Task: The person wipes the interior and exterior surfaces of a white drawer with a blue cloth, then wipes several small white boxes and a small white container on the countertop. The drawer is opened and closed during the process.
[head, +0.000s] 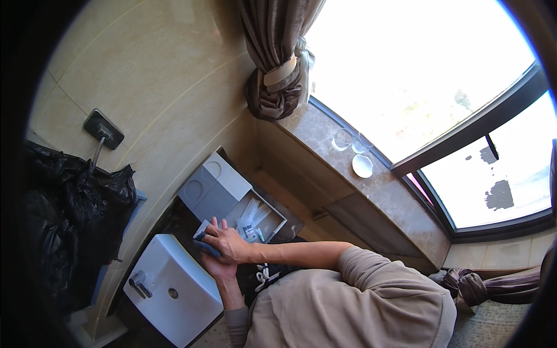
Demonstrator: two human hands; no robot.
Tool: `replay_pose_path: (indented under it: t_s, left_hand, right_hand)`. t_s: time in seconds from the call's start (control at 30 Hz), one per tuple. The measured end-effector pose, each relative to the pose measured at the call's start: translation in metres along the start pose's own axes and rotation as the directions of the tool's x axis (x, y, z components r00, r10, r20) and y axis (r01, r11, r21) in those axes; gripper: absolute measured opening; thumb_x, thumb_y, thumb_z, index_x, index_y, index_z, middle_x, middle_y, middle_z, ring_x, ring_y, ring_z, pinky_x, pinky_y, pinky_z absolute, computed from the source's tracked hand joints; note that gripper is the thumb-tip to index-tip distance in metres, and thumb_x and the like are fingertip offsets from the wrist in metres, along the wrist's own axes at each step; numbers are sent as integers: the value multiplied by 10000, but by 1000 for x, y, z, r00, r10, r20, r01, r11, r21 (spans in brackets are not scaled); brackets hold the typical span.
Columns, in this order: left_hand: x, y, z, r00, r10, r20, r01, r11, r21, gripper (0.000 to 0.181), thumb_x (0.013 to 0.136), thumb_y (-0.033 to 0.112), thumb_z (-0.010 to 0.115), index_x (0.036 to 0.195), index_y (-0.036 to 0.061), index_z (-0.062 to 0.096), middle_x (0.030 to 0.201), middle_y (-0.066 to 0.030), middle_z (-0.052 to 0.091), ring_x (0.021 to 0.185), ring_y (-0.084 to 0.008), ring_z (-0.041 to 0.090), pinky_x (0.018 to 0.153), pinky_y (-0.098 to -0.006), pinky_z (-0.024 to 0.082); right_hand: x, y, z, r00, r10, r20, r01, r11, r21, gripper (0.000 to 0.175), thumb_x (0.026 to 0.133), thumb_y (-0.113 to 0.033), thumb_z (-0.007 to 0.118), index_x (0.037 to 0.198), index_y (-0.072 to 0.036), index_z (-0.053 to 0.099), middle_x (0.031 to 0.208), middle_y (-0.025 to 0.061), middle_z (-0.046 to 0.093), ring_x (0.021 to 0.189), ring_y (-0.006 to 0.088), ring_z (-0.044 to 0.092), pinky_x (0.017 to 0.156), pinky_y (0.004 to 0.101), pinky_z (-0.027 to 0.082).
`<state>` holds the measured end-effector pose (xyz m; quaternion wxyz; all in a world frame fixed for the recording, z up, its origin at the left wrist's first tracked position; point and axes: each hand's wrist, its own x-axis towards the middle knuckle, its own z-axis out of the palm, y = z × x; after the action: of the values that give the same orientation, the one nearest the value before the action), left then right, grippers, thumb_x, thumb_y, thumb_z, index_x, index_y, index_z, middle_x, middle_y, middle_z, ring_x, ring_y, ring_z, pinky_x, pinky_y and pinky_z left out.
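My right hand [228, 243] lies over my left hand [219, 267], beside the near corner of a white washbasin [191, 287]. Between them is a small folded dark blue item [207, 248], perhaps cloth, with a pale, translucent part [202, 228] at its far end. My right fingers are spread over it; my left palm supports it from below. A grey and white organizer box [217, 191] sits next to my hands. Its open compartment holds clear plastic packets [250, 217] and a small tube [260, 235].
A chrome faucet [140, 285] stands on the basin. Black plastic sheeting [78, 226] covers something by the wall, near a bracket-mounted rectangular fixture [104, 129]. Glass cups [342, 139] and a white dish [362, 166] stand on the marble windowsill [391, 200]. A tied brown curtain [274, 56] hangs beside the window.
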<state>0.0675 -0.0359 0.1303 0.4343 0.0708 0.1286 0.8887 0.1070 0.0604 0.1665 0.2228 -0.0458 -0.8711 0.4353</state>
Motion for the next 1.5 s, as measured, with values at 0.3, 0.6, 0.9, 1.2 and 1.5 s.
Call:
replay_pose_path:
  t_s: [0.3, 0.6, 0.9, 1.2, 1.5]
  left_hand:
    - [-3, -16, 14, 980, 124, -154, -124, 992, 6, 454, 1070, 404, 395, 1376, 78, 473, 1411, -88, 507, 1414, -254, 414, 1188, -446, 328]
    - [-13, -20, 39, 870, 206, -448, -58, 945, 322, 538, 1072, 468, 447, 1408, 52, 507, 1364, -83, 599, 1265, -230, 571, 1087, -443, 443]
    - [-26, -16, 18, 861, 330, -386, -60, 822, 567, 369, 1083, 349, 486, 1269, 47, 587, 1179, -64, 663, 1100, -173, 649, 953, -356, 538]
    - [-43, -8, 49, 935, 202, -293, 93, 656, 749, 276, 945, -77, 520, 1193, -24, 628, 1102, -49, 657, 1060, -120, 627, 937, -304, 517]
    - [-49, 7, 57, 910, 265, -319, 83, 638, 766, 385, 954, -81, 500, 1328, -56, 586, 1206, -96, 676, 1087, -153, 640, 981, -320, 511]
  right_hand:
    - [12, -7, -25, 965, -262, -24, 247, 935, -256, 219, 814, -222, 630, 969, -69, 606, 977, 147, 539, 875, 308, 613, 696, 424, 496]
    - [43, 15, -43, 976, 3, -219, -56, 969, -241, 445, 679, -131, 783, 1100, -95, 642, 1069, 141, 583, 849, 409, 649, 702, 492, 545]
    - [26, -30, -69, 985, -96, -143, 112, 987, 114, 172, 829, -80, 750, 982, -22, 697, 955, 170, 624, 784, 405, 642, 676, 463, 526]
    - [28, -22, -47, 986, -166, 11, 167, 981, -100, 258, 755, -129, 740, 1003, -62, 710, 984, 153, 627, 769, 402, 668, 658, 482, 541]
    - [47, 31, -59, 990, -53, -130, 27, 980, -197, 228, 775, -66, 720, 1001, -43, 725, 984, 165, 648, 815, 408, 670, 724, 483, 548]
